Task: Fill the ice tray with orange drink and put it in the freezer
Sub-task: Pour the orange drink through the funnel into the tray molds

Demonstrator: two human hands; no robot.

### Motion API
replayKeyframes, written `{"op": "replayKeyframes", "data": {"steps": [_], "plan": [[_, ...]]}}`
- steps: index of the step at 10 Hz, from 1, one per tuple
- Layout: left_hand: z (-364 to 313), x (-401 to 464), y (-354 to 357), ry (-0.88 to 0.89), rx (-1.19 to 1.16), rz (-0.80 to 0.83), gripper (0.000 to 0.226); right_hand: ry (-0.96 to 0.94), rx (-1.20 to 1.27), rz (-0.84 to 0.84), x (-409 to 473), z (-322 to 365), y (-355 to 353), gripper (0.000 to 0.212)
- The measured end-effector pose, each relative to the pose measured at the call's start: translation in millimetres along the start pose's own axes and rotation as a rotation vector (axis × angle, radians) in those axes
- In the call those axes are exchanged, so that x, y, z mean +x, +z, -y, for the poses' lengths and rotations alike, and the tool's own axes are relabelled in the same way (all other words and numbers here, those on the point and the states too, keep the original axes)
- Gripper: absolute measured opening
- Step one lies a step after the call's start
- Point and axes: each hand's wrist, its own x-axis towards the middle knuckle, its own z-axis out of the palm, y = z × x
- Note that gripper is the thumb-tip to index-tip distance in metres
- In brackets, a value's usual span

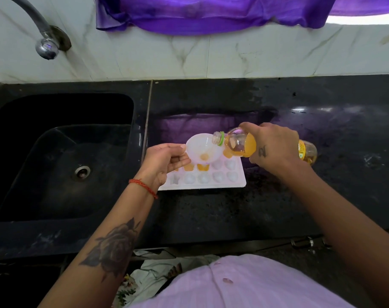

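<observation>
On the black counter (211, 210) beside the sink (62, 152), a white ice tray (238, 177) is lying flat, with two or three back-row cells already showing orange and the front row looking unfilled. The left hand (164, 162) is pinching the rim of a white funnel (201, 150) and holding it over the tray's back row. The right hand (271, 145) is wrapping around an uncapped bottle of orange drink (240, 143), tipping it nearly level with its mouth at the funnel's edge; a little orange is pooling at the funnel's bottom.

Judging from this, the filling is at an early stage. The bottle mouth is sitting right at the rim, so a sudden gush could be splashing past the funnel onto the counter. The funnel is hiding the cell below, so that cell could be overflowing unnoticed into its neighbours. A drifting spout would be wetting the tray's flat top instead.
</observation>
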Motion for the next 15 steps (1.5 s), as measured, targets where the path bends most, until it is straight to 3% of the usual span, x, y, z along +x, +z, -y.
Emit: {"op": "replayKeyframes", "data": {"steps": [2,5,15], "plan": [[-1,1,10,0.010,-0.013,0.043,0.005,0.053,-0.020,0.005,-4,-10,-3,0.065],[1,3,25,0.002,0.029,0.066,0.003,0.059,-0.069,0.010,-11,-16,-4,0.056],[3,4,28,-0.003,0.049,0.072,0.006,0.040,-0.109,0.029,-13,-19,-5,0.057]]}}
